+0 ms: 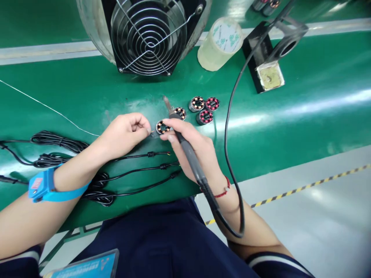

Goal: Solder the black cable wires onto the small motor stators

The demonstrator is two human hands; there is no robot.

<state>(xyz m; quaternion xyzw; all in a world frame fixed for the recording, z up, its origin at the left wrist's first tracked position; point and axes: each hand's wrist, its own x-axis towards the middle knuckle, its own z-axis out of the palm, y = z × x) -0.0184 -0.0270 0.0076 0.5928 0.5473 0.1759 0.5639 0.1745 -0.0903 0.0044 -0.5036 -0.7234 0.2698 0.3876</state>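
Observation:
My left hand (131, 129) is closed in a pinch, with small coloured wire ends (152, 132) peeking out at the fingertips; the rest of what it holds is hidden. In my right hand (193, 144) lies a soldering iron (189, 154), its tip pointing up and away from me. Thumb and forefinger of that hand also touch a round motor coil part (160, 126) with copper windings, right beside the left fingertips. Behind it, partly covered by the iron, stands a second copper coil part (180, 113).
Another copper coil part (197, 103) and two red-wound ones (205, 116) stand to the right. Black cables (139, 168) lie below my left hand. A fan with a wire guard (149, 46), a tape roll (218, 46) and an iron stand with sponge (270, 76) sit further back.

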